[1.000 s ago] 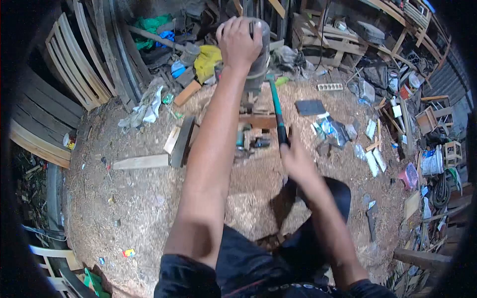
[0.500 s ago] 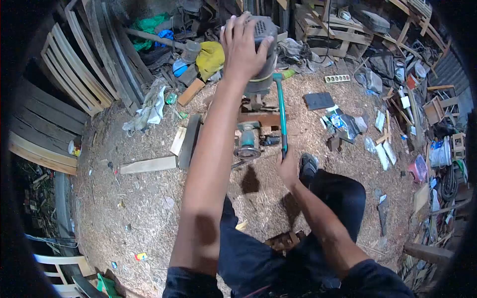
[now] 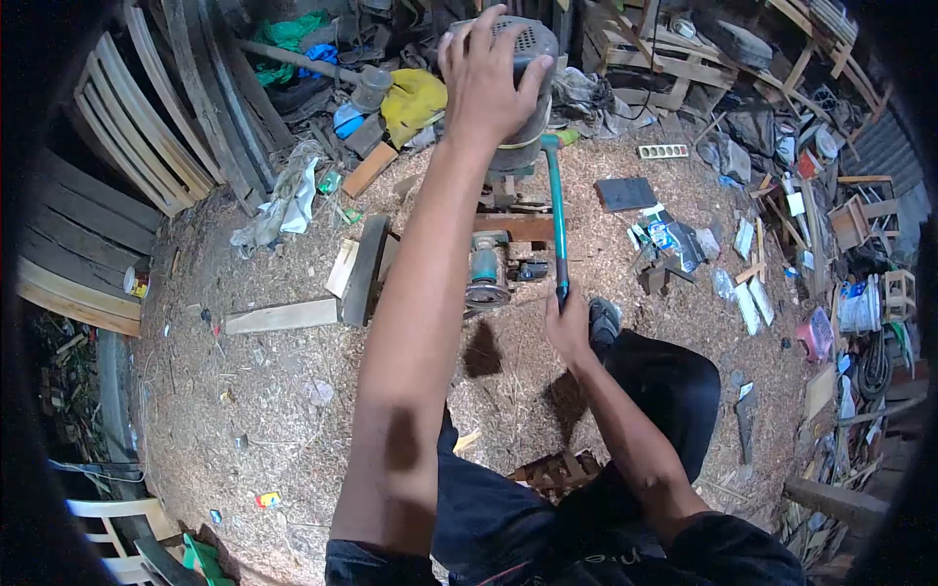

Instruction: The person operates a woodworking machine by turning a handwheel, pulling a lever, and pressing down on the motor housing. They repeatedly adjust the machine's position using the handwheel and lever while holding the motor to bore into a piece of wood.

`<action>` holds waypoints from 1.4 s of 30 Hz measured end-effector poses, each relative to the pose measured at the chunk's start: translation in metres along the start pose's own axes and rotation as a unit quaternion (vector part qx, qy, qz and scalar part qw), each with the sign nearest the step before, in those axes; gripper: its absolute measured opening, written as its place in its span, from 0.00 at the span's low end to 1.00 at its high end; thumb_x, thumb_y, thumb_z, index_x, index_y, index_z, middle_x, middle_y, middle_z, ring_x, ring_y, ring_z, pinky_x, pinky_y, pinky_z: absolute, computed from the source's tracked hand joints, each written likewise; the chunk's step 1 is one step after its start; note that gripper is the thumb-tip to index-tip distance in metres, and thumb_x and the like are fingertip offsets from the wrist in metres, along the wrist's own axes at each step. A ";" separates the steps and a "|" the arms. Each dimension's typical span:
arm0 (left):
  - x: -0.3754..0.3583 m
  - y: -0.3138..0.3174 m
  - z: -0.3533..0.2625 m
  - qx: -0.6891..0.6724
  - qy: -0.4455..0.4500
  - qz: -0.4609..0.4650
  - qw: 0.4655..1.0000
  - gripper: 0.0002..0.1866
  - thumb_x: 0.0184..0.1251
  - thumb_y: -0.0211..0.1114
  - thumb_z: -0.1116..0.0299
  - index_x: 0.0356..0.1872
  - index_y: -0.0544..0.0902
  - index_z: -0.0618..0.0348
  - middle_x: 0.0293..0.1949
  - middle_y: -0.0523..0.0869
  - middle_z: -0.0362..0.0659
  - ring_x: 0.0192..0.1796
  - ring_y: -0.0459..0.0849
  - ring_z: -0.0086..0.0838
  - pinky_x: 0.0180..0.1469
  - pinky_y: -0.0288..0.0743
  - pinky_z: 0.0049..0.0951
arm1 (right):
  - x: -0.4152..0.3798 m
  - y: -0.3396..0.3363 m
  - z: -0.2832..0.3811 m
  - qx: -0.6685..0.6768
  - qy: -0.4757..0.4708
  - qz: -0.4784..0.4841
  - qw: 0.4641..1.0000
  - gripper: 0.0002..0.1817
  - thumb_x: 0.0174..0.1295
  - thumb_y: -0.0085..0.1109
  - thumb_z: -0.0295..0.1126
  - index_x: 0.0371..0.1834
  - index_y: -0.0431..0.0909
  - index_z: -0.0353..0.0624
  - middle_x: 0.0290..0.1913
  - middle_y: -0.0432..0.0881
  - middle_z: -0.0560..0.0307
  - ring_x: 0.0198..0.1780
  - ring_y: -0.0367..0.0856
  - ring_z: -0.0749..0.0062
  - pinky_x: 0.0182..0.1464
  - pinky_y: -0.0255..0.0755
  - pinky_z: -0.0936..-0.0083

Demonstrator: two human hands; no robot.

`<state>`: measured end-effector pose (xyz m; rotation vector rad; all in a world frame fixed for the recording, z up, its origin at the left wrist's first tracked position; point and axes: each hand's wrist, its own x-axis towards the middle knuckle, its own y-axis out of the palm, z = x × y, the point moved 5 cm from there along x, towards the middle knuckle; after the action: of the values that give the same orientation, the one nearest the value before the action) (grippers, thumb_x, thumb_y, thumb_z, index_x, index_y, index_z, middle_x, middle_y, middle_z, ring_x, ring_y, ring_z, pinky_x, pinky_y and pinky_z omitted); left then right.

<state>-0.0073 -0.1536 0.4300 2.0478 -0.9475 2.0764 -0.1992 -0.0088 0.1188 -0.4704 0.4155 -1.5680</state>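
My left hand (image 3: pixel 489 93) lies with spread fingers against the near side and top of a grey motor housing (image 3: pixel 532 44) that has a perforated cap. The housing belongs to an upright machine, seemingly a mortiser. On its right side runs a lever (image 3: pixel 559 210) with a teal shaft and black grip. My right hand (image 3: pixel 569 327) is closed around the grip's lower end. Below the motor, a reddish-brown wood piece (image 3: pixel 518 228) lies across the machine, behind a teal clamp with a round handwheel (image 3: pixel 487 293). My left forearm hides part of the machine.
Wood shavings cover the floor (image 3: pixel 293 410). Boards (image 3: pixel 283 317) lie left of the machine, and curved slats (image 3: pixel 142 137) lean farther left. A dark flat block (image 3: pixel 625 193) and plastic packets (image 3: pixel 674 239) lie to the right. My shoe (image 3: pixel 606 322) is near my right hand.
The view has shifted slightly. The motor housing and my left hand appear a little higher and farther right; my right hand stays closed around the lever's grip.
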 end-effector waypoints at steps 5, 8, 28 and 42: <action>0.017 -0.003 0.001 0.023 -0.014 0.008 1.000 0.24 0.66 0.67 0.50 0.58 0.82 0.50 0.69 0.72 0.45 0.70 0.67 0.48 0.73 0.53 0.52 | 0.017 -0.113 0.174 -0.083 -0.337 -0.194 0.917 0.18 0.73 0.55 0.37 0.58 0.75 0.36 0.38 0.82 0.40 0.40 0.84 0.49 0.46 0.75 0.57; 0.031 -0.007 0.003 0.014 -0.015 0.014 1.000 0.23 0.66 0.66 0.50 0.58 0.82 0.49 0.69 0.72 0.45 0.70 0.68 0.49 0.73 0.53 0.53 | 0.053 -0.153 0.264 0.161 -0.224 -0.070 0.959 0.17 0.77 0.50 0.39 0.42 0.81 0.35 0.36 0.81 0.51 0.38 0.82 0.62 0.44 0.73 0.66; 0.073 -0.017 -0.011 0.045 -0.080 -0.146 0.985 0.15 0.64 0.55 0.68 0.46 0.85 0.58 0.56 0.84 0.50 0.59 0.80 0.47 0.64 0.67 0.45 | 0.372 -0.126 0.345 -0.014 -0.316 -0.202 0.927 0.20 0.74 0.52 0.43 0.47 0.67 0.32 0.36 0.82 0.23 0.42 0.81 0.25 0.44 0.74 0.40; 0.072 -0.019 -0.011 0.052 -0.083 -0.134 0.986 0.12 0.68 0.54 0.67 0.44 0.84 0.59 0.52 0.83 0.49 0.56 0.80 0.46 0.63 0.67 0.45 | 0.428 -0.117 0.343 -0.039 -0.271 -0.189 0.943 0.21 0.72 0.55 0.47 0.51 0.73 0.37 0.40 0.82 0.24 0.48 0.81 0.26 0.48 0.76 0.41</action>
<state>-0.0161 -0.1587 0.5050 2.2834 -0.5527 1.8772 -0.1285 -0.4233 0.4898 -1.0593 -0.0459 -1.7057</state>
